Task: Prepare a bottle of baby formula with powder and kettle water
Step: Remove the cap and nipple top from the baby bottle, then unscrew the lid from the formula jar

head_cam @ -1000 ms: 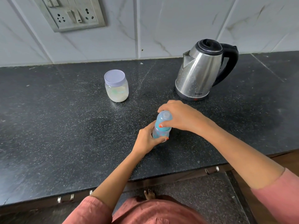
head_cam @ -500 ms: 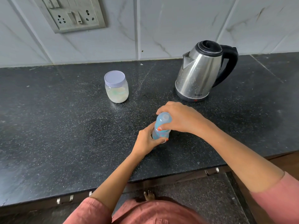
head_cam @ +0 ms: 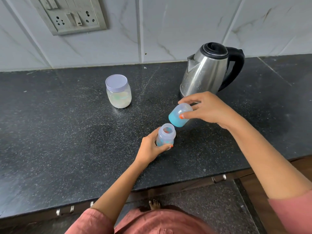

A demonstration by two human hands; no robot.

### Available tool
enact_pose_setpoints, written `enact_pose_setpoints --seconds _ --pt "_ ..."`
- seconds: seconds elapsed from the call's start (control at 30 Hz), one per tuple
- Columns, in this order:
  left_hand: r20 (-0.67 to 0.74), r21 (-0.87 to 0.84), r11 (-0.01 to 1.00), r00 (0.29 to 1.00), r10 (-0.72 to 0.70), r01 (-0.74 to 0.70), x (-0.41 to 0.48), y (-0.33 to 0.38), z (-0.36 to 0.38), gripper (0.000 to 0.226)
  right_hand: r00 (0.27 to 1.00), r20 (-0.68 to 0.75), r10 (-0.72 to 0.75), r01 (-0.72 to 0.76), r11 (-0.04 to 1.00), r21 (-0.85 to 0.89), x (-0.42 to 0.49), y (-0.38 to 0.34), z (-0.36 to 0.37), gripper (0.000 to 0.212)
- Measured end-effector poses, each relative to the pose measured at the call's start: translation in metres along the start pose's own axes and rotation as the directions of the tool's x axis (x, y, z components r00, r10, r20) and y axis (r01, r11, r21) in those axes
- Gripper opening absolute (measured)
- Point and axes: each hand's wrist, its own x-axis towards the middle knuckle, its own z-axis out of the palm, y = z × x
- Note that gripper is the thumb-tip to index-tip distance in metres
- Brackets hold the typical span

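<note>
— And the bottle (head_cam: 166, 135)?
— Upright on counter (head_cam: 67, 132), mouth open, gripped by left hand (head_cam: 150, 147); cap (head_cam: 177, 119) pinched in right hand (head_cam: 209, 108), tilted, just far-right of it
— And the powder jar (head_cam: 118, 91)?
— Far left of bottle (lid on), nearer left hand

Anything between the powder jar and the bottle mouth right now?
Nothing on the counter between powder jar and bottle. The mouth is open: right hand holds the cap aside. Left hand grips the bottle. The jar's lid is on.
</note>
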Motion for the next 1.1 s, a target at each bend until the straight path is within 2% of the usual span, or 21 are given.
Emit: enact_pose_setpoints --seconds 0.27,0.57,0.77,0.9,1.0,1.1 --pt "-0.040 0.021 1.000 0.999 -0.001 0.002 0.000 -0.003 0.003 0.059 0.966 -0.176 0.187 -0.187 0.982 0.017 0.001 0.062 -0.015 0.047" --pt "-0.057 -0.033 0.999 0.998 -0.003 0.002 -0.002 -0.008 0.007 0.059 0.936 -0.220 0.276 -0.306 0.945 -0.115 0.012 0.116 0.023 0.046" --pt "-0.042 -0.008 1.000 0.999 0.007 -0.008 -0.004 -0.016 0.006 0.065 0.942 -0.218 0.253 -0.294 0.939 -0.178 0.015 0.122 0.028 0.051" --pt "-0.005 -0.054 0.998 1.000 -0.023 0.023 -0.004 -0.021 -0.003 0.075 0.956 -0.191 0.223 -0.266 0.933 -0.241 0.018 0.118 0.023 0.057" --pt "0.005 -0.084 0.996 1.000 -0.018 0.019 -0.003 -0.023 -0.017 0.077 0.973 -0.184 0.136 -0.174 0.962 -0.212 0.028 0.106 0.021 0.053" --pt "-0.098 -0.101 0.995 0.995 -0.017 0.007 0.001 -0.019 -0.033 0.066 0.990 -0.140 0.033 -0.053 0.989 -0.141 0.045 0.089 0.026 0.045"
